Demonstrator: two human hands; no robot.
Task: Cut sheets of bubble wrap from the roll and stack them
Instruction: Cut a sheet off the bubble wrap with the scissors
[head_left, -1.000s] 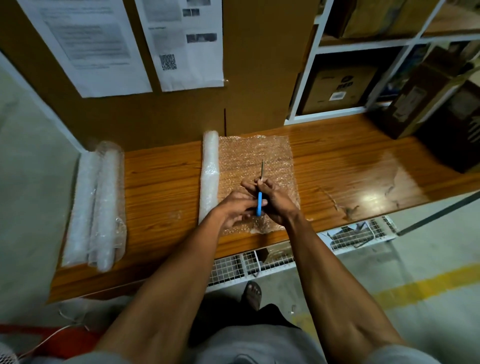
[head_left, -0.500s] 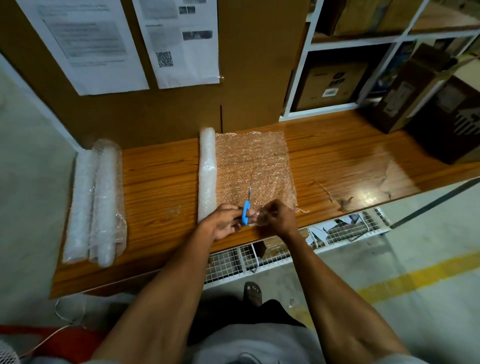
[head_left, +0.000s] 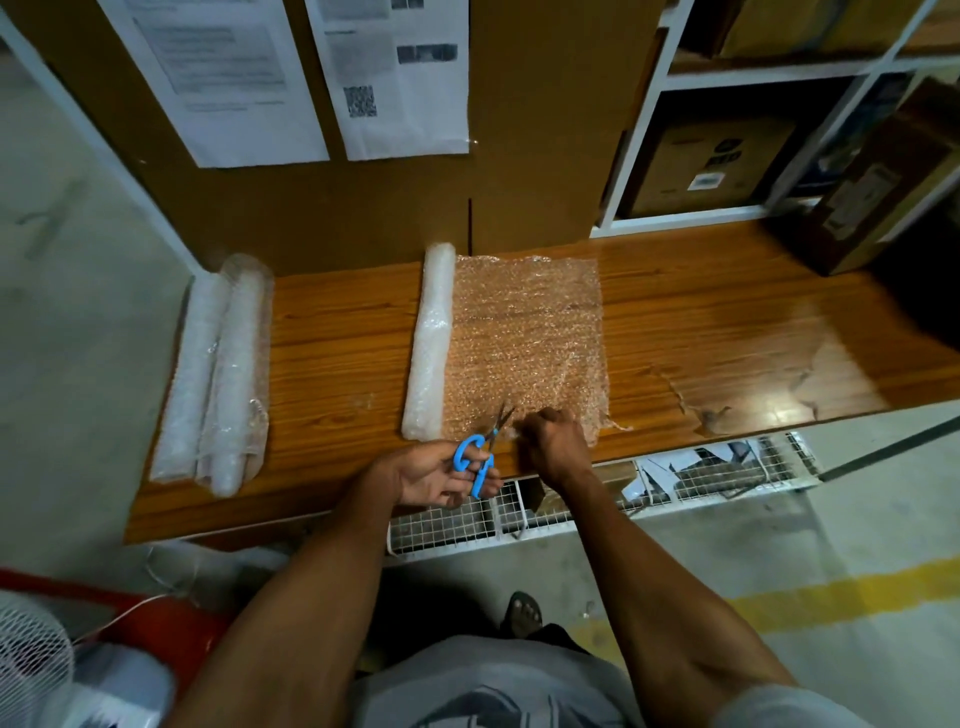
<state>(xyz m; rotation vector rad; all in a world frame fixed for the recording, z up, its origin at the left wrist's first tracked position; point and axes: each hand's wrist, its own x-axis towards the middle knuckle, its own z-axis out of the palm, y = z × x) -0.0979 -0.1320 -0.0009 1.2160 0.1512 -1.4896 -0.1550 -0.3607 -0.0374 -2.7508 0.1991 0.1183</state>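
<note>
Landmark: the bubble wrap roll (head_left: 430, 340) lies on the wooden bench (head_left: 337, 338), its length running from the back wall toward the near edge.
Unrolled sheet: a stretch of bubble wrap (head_left: 524, 338) lies flat on the bench just right of the roll and joined to it.
Left hand (head_left: 431, 475): at the near end of the roll, over the bench edge, fingers curled through the blue handles of the scissors (head_left: 480, 449).
Scissors: blades slightly parted, tips pointing away from the person at the sheet's near edge, just right of the roll.
Right hand (head_left: 553, 441): right of the scissors, fingers curled, pinching the sheet's near edge.
Spare rolls (head_left: 218, 369): well left of the roll, at the bench's left end, lying parallel to it.
Wire basket (head_left: 571, 499): below the bench's near edge, nearer the person than the roll.
</note>
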